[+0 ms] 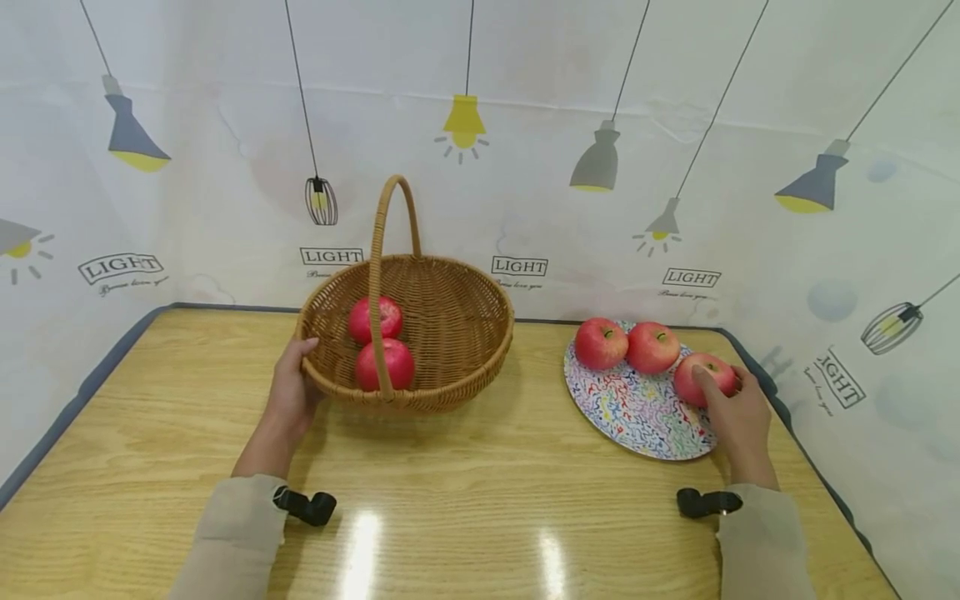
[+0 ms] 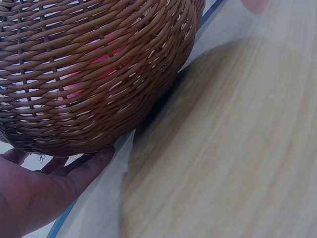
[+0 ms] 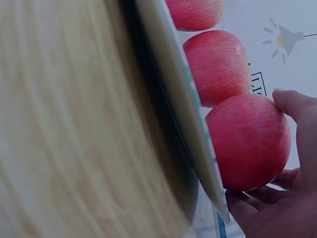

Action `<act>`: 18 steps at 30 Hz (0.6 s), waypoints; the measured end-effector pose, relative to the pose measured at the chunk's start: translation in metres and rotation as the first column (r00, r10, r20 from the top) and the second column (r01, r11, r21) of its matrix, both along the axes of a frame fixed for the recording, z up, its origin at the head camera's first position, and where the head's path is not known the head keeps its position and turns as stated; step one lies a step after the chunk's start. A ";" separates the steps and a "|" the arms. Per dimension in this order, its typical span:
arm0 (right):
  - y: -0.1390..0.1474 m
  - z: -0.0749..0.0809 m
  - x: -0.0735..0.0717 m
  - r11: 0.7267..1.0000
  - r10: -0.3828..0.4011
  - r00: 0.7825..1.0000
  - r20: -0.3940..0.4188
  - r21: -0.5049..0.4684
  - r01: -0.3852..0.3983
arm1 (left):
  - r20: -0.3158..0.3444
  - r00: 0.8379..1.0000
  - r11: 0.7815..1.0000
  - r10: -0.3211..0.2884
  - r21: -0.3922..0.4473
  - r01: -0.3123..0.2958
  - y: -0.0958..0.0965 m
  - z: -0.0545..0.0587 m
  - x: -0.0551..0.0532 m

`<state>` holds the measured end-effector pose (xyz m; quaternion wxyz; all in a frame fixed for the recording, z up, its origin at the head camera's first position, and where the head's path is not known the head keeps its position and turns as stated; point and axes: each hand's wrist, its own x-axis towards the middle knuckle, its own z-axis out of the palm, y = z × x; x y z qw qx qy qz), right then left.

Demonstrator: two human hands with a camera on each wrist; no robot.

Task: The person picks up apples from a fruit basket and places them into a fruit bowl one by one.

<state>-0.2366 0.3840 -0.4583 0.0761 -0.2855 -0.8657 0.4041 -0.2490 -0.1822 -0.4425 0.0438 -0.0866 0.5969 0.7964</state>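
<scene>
A brown wicker basket with a tall arched handle stands at the back of the table, left of centre. Inside, on its left side, lie two red apples. My left hand holds the basket's left side, thumb over the rim; the left wrist view has its fingers against the woven wall. At the right, a round plate with a multicoloured squiggle pattern bears three red apples. My right hand grips the rightmost apple, thumb on one side and fingers round the other. The other two apples sit beside it.
A light wood table carries the basket and plate. Behind and along the sides hangs a pale cloth printed with lamps and the word LIGHT. Dark edging follows the table's border. Each wrist wears a black strapped camera.
</scene>
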 end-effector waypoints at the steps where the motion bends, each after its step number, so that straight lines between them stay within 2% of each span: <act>1: 0.000 0.000 0.000 1.000 0.002 1.000 0.000 0.002 -0.002 | -0.003 1.000 1.000 0.000 -0.001 0.000 0.000 0.000 0.000; 14: 0.000 0.002 -0.004 1.000 -0.008 1.000 0.000 0.006 0.008 | -0.007 1.000 1.000 0.015 -0.006 -0.015 -0.001 0.000 -0.001; 18: 0.002 0.008 0.001 1.000 -0.003 1.000 -0.008 0.028 0.003 | -0.011 1.000 1.000 0.006 -0.009 -0.006 -0.001 -0.003 -0.002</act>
